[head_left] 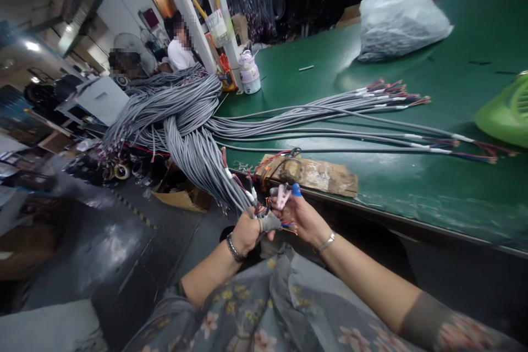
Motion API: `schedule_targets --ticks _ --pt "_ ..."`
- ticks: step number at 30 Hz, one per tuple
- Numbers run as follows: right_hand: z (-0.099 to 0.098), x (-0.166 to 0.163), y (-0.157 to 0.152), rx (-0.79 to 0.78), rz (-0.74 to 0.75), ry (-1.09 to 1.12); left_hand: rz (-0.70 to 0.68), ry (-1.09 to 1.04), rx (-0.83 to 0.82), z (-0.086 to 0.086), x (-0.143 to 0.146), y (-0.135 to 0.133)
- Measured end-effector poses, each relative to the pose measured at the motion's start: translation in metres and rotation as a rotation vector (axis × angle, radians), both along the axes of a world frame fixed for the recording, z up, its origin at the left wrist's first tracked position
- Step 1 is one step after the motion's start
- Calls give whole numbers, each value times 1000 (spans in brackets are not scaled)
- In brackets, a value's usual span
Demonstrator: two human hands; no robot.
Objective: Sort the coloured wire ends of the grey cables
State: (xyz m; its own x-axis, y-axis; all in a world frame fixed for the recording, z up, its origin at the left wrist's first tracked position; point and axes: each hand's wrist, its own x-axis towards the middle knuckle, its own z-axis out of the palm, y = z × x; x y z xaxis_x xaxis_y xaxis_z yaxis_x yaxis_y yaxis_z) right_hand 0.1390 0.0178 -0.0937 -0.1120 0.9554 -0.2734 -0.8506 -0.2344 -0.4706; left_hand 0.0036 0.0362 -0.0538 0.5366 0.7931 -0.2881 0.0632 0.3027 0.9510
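Note:
My left hand (246, 234) is closed around the end of a grey cable, with a grey wrapping (270, 223) at its thumb side. Thin coloured wires (289, 226) stick out of this grip towards my right hand. Close beside it, my right hand (303, 214) has its fingers half curled and apart. One of its fingertips has a blue cover (296, 190), and pale pink wrappings (282, 196) show near the others. I see nothing plainly held in it. A thick bundle of grey cables (193, 159) hangs over the table edge, its wire ends reaching my left hand.
On the green table (412, 187), a worn wooden block (317, 175) lies at the near edge. More grey cables (313, 113) stretch behind it. A plastic bag (402, 19), a lilac bottle (249, 72) and a green basket (505, 110) stand around. Another person (180, 52) is in the background.

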Motion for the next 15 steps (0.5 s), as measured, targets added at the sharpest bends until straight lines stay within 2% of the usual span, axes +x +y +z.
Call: schedule_targets --ticks 4,9,12,15 --pt "-1 12 -10 84 143 -85 11 53 60 4 -6 -6" --pt "4 31 -24 128 360 -385 12 193 166 4 -16 -16" --pt "10 32 -26 141 371 -551 8 245 233 0 -17 -18" --pt "13 23 -26 172 307 -665 -16 252 260 -4 -15 -18"
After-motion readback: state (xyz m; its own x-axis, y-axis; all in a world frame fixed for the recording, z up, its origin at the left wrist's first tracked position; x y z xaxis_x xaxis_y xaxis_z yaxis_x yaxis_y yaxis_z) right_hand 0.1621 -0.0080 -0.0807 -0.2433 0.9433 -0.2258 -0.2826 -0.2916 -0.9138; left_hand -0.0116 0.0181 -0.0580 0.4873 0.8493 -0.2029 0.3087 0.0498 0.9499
